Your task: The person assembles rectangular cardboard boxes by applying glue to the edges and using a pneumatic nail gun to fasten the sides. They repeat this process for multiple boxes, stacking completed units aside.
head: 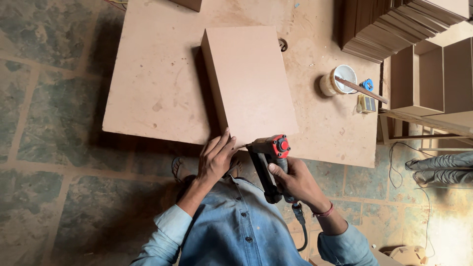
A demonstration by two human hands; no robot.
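Surface (148, 88): a broad, dusty brown board laid low over the stone floor (44, 148), reaching from the top edge down to just ahead of the person's knees.

Box (249, 83): a tall, plain brown board box stood on the surface near its middle, long axis running away from the person and leaning a little to the left at the far end; near short end at the surface's near edge, directly ahead of both hands.

Left hand (214, 160): laid against the box's near left corner, fingers spread and pressed on the board, grip apart, flat rather than wrapped round anything. Touching the box, so the nearer of the two.

Right hand (295, 182): grip clamped round the handle of a nail gun (270, 157), black body with a red cap, nose pointed forward at the near end of the box, just beside the left fingertips. Could not be told whether the nose touched the board. Hose trailing down from the handle past the wrist.

Well apart on the right of the surface: a white pot (340, 79) with a stick across it, a small blue thing beside it. Beyond, stacked boards (394, 24) and open board boxes.
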